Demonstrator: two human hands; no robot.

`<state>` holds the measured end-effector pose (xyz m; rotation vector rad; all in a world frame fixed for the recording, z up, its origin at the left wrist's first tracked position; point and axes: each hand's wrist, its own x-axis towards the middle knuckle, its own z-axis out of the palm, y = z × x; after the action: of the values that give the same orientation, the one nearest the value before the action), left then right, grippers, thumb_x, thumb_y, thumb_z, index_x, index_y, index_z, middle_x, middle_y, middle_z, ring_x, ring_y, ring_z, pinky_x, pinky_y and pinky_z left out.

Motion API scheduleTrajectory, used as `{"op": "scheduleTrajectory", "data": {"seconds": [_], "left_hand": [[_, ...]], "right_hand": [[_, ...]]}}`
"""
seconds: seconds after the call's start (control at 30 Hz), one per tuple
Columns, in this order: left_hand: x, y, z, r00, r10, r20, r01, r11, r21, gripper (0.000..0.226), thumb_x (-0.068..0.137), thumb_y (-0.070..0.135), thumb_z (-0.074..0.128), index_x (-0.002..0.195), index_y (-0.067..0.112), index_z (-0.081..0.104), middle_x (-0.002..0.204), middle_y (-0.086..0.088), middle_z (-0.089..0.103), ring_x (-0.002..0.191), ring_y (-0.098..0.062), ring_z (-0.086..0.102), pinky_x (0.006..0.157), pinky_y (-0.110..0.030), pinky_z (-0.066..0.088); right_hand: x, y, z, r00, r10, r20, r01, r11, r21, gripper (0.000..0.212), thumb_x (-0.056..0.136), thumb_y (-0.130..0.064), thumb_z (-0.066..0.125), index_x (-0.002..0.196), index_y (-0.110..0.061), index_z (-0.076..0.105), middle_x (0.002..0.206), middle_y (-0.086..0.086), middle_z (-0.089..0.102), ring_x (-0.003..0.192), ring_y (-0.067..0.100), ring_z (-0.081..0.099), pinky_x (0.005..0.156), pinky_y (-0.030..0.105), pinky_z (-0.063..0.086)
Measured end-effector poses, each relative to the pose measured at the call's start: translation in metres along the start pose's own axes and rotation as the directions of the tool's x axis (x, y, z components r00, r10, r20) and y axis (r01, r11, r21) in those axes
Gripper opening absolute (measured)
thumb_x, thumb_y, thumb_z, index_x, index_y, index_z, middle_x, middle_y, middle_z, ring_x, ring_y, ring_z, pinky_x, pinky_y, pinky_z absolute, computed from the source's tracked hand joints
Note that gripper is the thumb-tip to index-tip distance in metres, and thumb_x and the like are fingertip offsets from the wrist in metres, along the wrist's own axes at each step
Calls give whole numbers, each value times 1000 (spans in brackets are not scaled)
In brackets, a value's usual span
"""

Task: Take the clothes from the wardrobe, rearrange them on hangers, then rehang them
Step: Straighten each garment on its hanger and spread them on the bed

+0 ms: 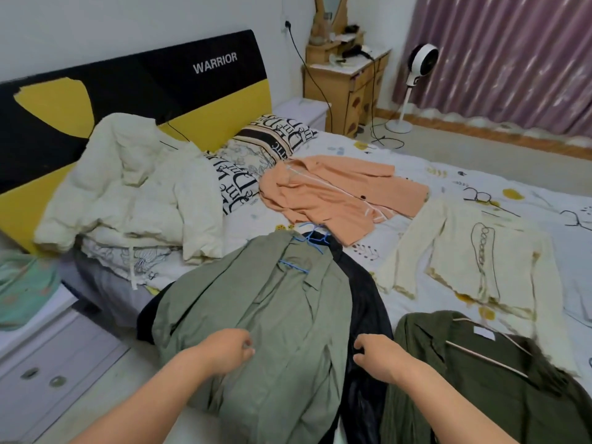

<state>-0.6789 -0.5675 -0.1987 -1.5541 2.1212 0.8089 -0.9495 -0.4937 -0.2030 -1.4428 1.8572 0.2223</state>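
Because the sage-green cotton jacket (256, 318) is limp and light, it should bunch unless lifted at the shoulders, near its blue plastic hanger (296, 264) beyond both hands. Left hand (226, 349) pinches its front; right hand (374, 355) grips the black glossy garment (365, 302) alongside.

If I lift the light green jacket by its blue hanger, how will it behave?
The green jacket looks thin and creased, so it will probably hang limp. The blue hanger seems slim, so it may slip off one shoulder.
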Motion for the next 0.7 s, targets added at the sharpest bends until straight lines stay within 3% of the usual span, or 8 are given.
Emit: {"op": "scheduleTrajectory", "data": {"seconds": [0.13, 0.43, 0.57, 0.7], "left_hand": [[56, -4, -22, 999, 7, -36, -7, 1000, 7, 40, 98, 31, 40, 133, 12, 45, 136, -8, 51, 125, -21, 47, 96, -24, 37], [188, -55, -46, 999, 40, -30, -37, 993, 111, 45, 98, 34, 38, 137, 12, 38, 140, -10, 45, 127, -25, 43, 103, -33, 36], [260, -84, -44, 997, 72, 16, -74, 974, 212, 51, 97, 35, 39, 142, 15, 27, 148, -8, 31, 132, -25, 35, 106, -36, 34], [326, -109, -37, 991, 103, 90, -127, 936, 329, 67, 95, 36, 46, 149, 17, 11, 157, -10, 2, 144, -28, 11, 114, -40, 21]], "right_hand": [[62, -7, -12, 998, 49, -32, -48, 998, 48, 29, 94, -21, 42, 116, -6, 55, 119, 9, 59, 105, 26, 57, 76, 31, 42], [188, -46, -20, 969, 200, -143, -194, 980, 54, 41, 97, -31, 39, 133, -12, 40, 132, 13, 47, 119, 30, 45, 90, 36, 42], [248, -63, -10, 935, 295, -194, -280, 954, 103, 43, 97, -38, 39, 130, -11, 37, 131, 14, 44, 121, 30, 43, 94, 38, 39], [306, -70, 2, 867, 429, -253, -366, 893, 261, 52, 94, -42, 45, 134, -10, 33, 137, 16, 37, 129, 33, 35, 104, 44, 34]]}}
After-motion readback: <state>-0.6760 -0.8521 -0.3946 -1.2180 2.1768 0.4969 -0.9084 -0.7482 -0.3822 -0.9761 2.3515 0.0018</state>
